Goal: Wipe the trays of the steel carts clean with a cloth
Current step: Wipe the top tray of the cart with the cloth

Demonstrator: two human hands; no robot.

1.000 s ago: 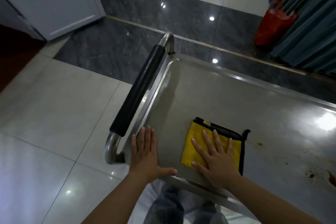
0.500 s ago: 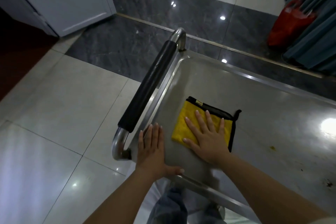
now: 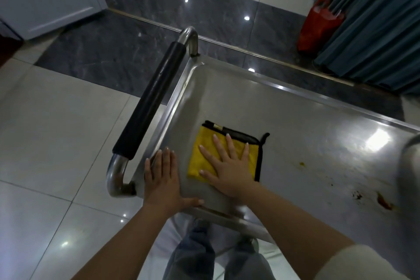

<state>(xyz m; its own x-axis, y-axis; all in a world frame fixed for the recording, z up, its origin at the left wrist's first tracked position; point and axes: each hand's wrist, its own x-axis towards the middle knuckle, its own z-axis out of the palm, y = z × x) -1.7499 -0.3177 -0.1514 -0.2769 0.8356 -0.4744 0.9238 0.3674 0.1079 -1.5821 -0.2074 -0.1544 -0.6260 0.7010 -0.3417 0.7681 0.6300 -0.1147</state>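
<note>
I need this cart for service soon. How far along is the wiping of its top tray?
Early, by the look of it. The tray's handle end looks free of marks. In hand: the right hand presses the yellow cloth flat there, while the left hand braces the tray's corner. Left: the yellowish spot and reddish-brown stains further right. Lower trays are out of view.

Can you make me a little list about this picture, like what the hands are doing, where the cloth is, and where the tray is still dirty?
cloth: folded yellow cloth with black edging, flat on the steel cart tray
right hand: right hand pressed flat on the cloth, fingers spread
left hand: left hand flat on the tray's near left corner
handle: black-padded steel handle, left of the tray
dirt: reddish-brown stains and a small yellow spot, right of the cloth
</note>
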